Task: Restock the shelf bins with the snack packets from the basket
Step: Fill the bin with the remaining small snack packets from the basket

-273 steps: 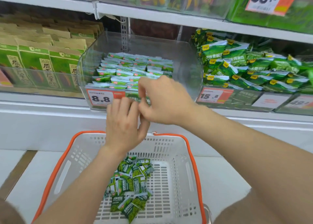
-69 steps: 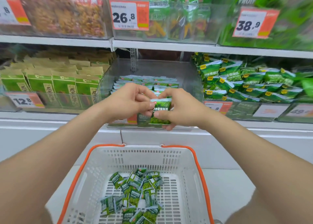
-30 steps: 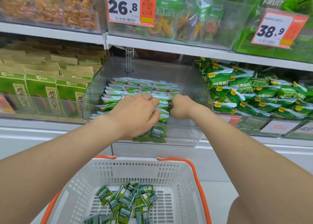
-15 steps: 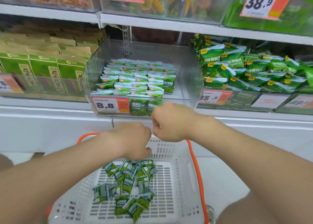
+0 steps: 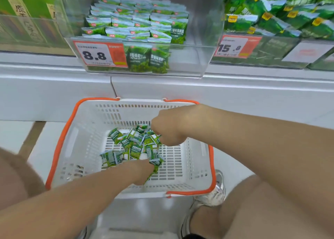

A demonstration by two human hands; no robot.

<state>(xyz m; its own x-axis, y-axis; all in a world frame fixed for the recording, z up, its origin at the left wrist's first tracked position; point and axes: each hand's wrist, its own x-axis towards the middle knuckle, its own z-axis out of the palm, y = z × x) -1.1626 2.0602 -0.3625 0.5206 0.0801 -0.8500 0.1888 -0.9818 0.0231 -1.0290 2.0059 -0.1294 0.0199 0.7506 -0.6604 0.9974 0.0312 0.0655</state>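
Note:
A pile of small green snack packets (image 5: pixel 134 144) lies in the white basket (image 5: pixel 86 130) with an orange rim, which stands on the floor below the shelf. My left hand (image 5: pixel 141 168) reaches down into the near side of the pile, its fingers hidden under the hand and the packets. My right hand (image 5: pixel 169 130) is at the pile's far right edge, fingers curled against the packets there. Above, the clear shelf bin (image 5: pixel 189 61) marked 8.8 holds rows of the same packets (image 5: pixel 137 22), with free room on its right side.
Neighbouring bins hold tall green boxes (image 5: pixel 23 13) on the left and larger green bags (image 5: pixel 282 14) on the right, above a 15.8 tag. A white shelf base (image 5: pixel 235 98) runs behind the basket. My shoe (image 5: pixel 211 199) stands by the basket's right near corner.
Both hands have dropped from in front of the shelf bin down into the basket and now touch the packet pile. The view has tilted downward.

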